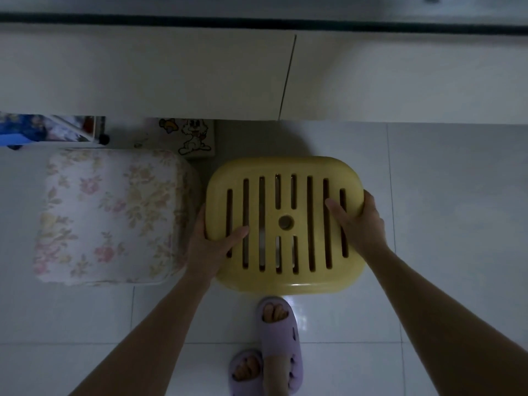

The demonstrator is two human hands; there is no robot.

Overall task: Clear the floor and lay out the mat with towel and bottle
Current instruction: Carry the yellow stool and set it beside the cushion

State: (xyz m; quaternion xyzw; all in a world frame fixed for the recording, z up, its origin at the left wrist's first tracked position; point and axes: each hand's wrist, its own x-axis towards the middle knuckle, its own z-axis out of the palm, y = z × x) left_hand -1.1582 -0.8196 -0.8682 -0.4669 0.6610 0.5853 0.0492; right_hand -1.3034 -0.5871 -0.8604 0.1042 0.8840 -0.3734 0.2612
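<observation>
A yellow plastic stool with a slotted seat stands on the white tiled floor, seen from straight above. My left hand grips its left edge, thumb lying on the seat. My right hand grips its right edge, thumb also on top. No mat, towel or bottle is in view.
A stool with a floral cushion cover stands right beside the yellow one on the left. Behind both runs a pale cabinet or wall panel. A small cartoon-rabbit box sits at its foot. My feet in lilac slippers are below.
</observation>
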